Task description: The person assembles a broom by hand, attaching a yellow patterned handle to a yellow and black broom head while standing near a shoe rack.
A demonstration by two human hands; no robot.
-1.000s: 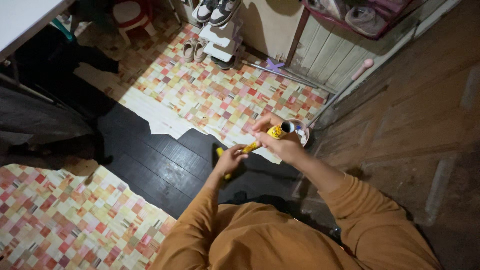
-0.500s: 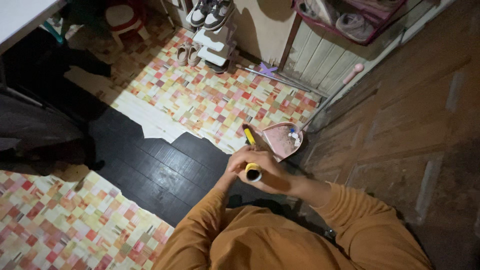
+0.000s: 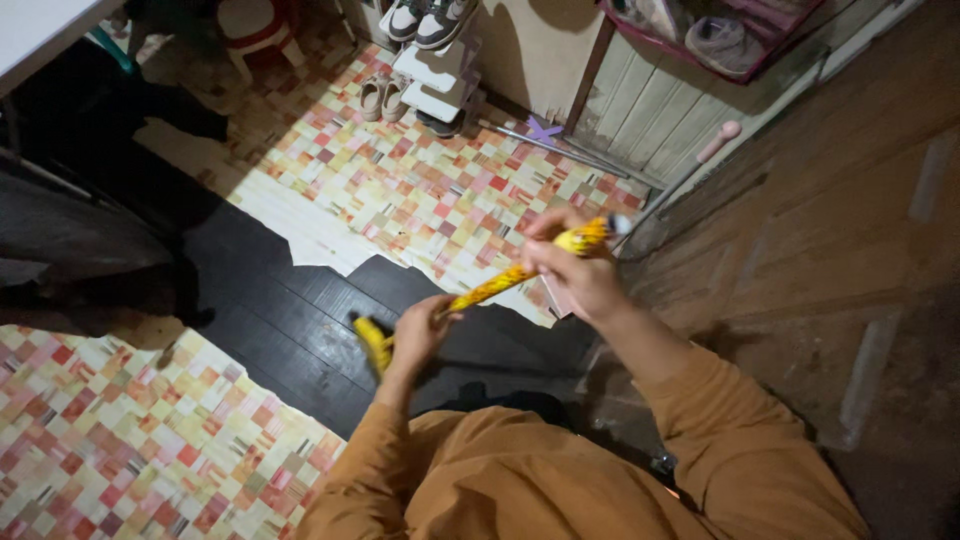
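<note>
Gripping a long, slim yellow patterned roll (image 3: 505, 283), the right hand (image 3: 575, 275) clenched its upper end and the left hand (image 3: 415, 330) its lower end, slanted above dark floorboards (image 3: 270, 320) and chequered vinyl sheet (image 3: 420, 190).

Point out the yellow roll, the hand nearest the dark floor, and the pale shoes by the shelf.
yellow roll (image 3: 500, 285): head view, middle of the roll between the hands.
left hand (image 3: 420, 330): head view, back of the hand.
pale shoes (image 3: 385, 95): head view, on the pair's uppers.
</note>
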